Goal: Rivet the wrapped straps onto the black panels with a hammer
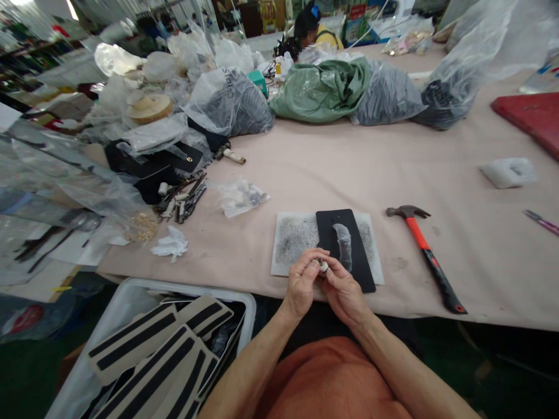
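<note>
Head view: small pale piece (323, 266) lay between both hands' fingertips, by the black panel's (360, 270) left edge; its long axis was too small to tell. Left hand (300, 285) and right hand (347, 294) were about equally near, fingers pinched closed on it, forearms converging. Hammer (430, 259) lay apart, right.

small whitish piece (324, 266) | partly covered, pose unclear | near black panel (361, 273), flat

Right of the matt black panel (365, 265), the hammer (422, 233) shows dull metal. Behind the panel, the green sack (321, 90) looks like glossy, crinkled plastic.
</note>
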Action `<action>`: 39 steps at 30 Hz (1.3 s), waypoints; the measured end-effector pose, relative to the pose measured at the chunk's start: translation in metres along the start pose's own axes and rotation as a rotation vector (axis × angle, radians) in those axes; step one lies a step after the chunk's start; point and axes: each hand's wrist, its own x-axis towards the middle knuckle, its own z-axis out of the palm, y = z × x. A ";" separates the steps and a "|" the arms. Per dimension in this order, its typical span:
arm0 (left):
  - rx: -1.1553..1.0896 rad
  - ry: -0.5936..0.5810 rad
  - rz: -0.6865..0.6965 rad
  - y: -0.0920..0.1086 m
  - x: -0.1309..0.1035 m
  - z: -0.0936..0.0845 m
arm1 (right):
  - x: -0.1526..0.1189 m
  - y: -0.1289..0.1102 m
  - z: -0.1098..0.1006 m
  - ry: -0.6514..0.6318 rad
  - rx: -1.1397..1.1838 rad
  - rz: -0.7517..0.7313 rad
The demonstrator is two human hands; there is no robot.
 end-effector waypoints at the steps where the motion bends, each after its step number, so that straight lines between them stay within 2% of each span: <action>1: 0.022 0.009 -0.004 0.002 0.000 0.001 | 0.000 0.000 0.001 0.001 0.003 0.004; 8: 0.162 0.070 -0.010 0.017 0.001 0.006 | 0.000 0.004 0.001 0.001 0.016 0.010; 18: 0.300 0.113 -0.012 0.019 -0.004 0.011 | -0.004 0.006 0.004 0.023 0.084 0.073; 29: 0.374 0.199 0.028 0.022 -0.005 0.018 | -0.005 0.009 0.004 0.004 0.066 0.087; 39: 0.377 0.214 0.046 0.025 -0.010 0.019 | -0.008 0.009 0.009 -0.004 0.070 0.075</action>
